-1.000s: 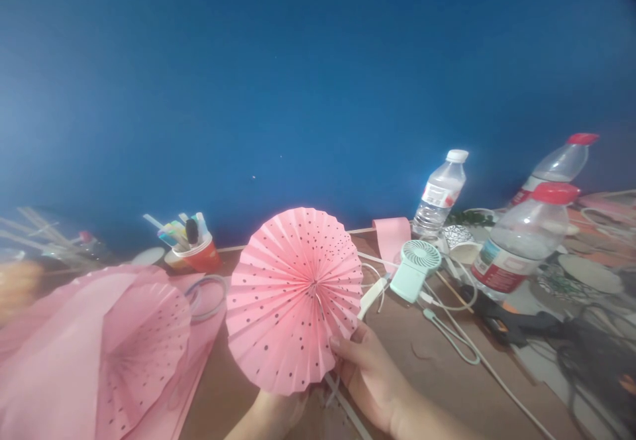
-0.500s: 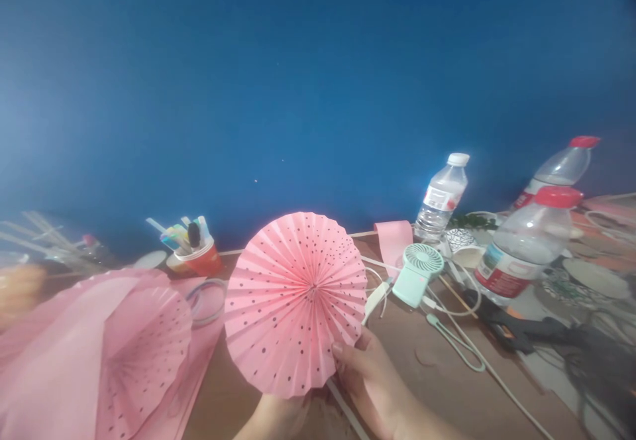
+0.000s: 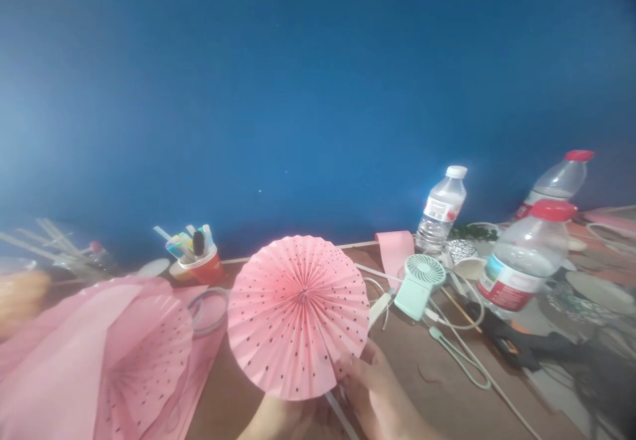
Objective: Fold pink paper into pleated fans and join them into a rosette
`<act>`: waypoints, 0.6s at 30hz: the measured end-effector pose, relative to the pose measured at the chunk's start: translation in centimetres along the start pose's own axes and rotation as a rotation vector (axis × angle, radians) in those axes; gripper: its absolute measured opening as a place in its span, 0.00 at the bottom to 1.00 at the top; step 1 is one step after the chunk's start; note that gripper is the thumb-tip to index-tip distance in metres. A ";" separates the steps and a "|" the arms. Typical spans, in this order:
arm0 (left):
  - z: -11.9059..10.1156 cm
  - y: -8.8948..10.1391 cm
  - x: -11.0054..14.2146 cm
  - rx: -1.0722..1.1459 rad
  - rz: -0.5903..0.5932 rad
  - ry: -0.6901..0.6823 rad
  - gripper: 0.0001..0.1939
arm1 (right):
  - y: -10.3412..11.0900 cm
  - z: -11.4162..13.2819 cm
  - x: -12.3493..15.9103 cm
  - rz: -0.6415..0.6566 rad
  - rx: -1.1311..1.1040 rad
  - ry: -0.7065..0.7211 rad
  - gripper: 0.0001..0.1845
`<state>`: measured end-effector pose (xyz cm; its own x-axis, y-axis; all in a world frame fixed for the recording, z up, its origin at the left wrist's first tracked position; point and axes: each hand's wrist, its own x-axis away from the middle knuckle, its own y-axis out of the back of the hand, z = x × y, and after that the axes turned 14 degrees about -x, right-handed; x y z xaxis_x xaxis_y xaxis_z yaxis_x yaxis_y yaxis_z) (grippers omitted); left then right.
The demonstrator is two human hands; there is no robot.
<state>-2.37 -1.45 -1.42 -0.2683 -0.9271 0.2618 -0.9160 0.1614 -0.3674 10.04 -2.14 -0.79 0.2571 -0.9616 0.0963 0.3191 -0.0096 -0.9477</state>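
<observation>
A round, pleated pink paper fan (image 3: 293, 321) with dark dots is held up, its face tilted toward me. My right hand (image 3: 370, 384) pinches its lower right edge between thumb and fingers. A narrow slit between two pleats runs from near the centre to that edge. Under the fan's lower rim, my left hand (image 3: 283, 417) holds it from behind, most of its fingers hidden. A pale strip (image 3: 342, 417) comes out below the fan between my hands. To the left, another dotted pink fan (image 3: 149, 360) lies partly covered by a pink sheet (image 3: 54, 367).
Behind stand a cup of pens (image 3: 203, 268) and a small water bottle (image 3: 442, 208). On the right are a mint handheld fan (image 3: 420, 287), white cables, a large red-capped bottle (image 3: 527, 261) and a black tool (image 3: 511, 340). A blue wall (image 3: 318, 95) rises behind the table.
The paper fan has dipped and tipped back a little, and a slit now shows at its lower right by my right hand. The view has shifted slightly upward.
</observation>
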 end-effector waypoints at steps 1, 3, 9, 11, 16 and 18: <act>-0.2 -0.2 0.0 0.006 0.010 -0.006 0.14 | 0.1 -0.1 0.0 0.010 0.001 0.004 0.19; -0.7 -0.5 0.1 0.030 0.037 -0.019 0.13 | 0.3 -0.1 0.0 0.040 -0.014 0.006 0.21; -1.9 -1.1 0.3 0.072 0.071 -0.082 0.09 | -0.1 0.0 0.2 0.073 -0.064 0.038 0.23; -2.1 -0.8 0.4 0.070 0.092 -0.119 0.08 | -0.5 0.0 0.3 0.079 -0.034 0.065 0.24; -1.9 -0.2 0.6 0.034 0.157 -0.174 0.10 | -0.1 0.0 0.2 0.034 0.049 0.270 0.26; -1.7 0.0 0.7 0.022 0.167 -0.186 0.10 | 0.9 0.1 0.1 0.037 0.104 0.377 0.27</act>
<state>-3.05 -1.50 0.28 -0.3536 -0.9350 0.0276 -0.8563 0.3116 -0.4119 10.43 -2.24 -1.57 -0.0771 -0.9942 -0.0747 0.4116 0.0365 -0.9106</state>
